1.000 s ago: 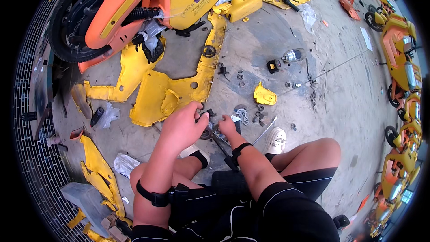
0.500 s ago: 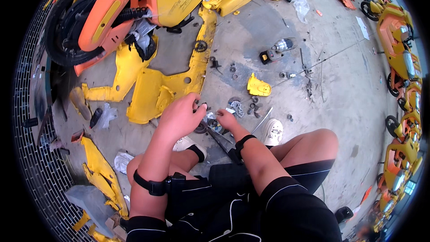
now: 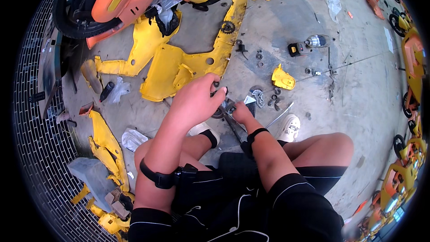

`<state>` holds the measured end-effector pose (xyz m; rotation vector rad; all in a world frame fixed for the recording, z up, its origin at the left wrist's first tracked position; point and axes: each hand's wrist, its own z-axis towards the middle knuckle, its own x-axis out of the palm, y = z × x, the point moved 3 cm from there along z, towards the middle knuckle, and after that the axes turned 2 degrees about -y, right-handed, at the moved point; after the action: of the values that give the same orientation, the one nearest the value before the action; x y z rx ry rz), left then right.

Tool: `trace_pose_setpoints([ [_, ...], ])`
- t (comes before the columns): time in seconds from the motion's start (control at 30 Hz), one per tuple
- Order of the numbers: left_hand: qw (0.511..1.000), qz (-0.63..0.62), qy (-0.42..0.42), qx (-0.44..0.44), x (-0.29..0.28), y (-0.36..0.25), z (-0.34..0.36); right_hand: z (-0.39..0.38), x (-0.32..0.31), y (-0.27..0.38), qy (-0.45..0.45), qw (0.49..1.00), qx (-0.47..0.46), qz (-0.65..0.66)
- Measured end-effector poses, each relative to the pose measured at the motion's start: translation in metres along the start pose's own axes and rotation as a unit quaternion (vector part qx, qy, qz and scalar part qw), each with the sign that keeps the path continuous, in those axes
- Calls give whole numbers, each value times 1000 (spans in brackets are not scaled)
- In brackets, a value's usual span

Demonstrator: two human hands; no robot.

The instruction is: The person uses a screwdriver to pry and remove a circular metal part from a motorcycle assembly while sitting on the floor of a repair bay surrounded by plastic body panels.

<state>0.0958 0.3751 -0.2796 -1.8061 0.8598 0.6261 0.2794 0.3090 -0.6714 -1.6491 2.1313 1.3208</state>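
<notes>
Metal part, small and dark, sits low over the concrete floor between both hands, just above the knees. Left hand closed over its top; right hand gripping it from 3 o'clock. Yellow fairing panel at 11 o'clock, loose washers at 2 o'clock.

ahead: yellow panel blocks | right: loose washers | beyond: bare concrete floor
</notes>
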Motion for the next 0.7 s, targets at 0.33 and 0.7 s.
trace_pose_setpoints([
  [0.33, 1000, -3, -2, -18, -4, 8, -2, 10, -77, 18, -4, 801, 172, 573],
  [0.7, 1000, -24, -2, -10, -3, -8, 2, -22, -140, 61, -47, 730, 81, 677],
])
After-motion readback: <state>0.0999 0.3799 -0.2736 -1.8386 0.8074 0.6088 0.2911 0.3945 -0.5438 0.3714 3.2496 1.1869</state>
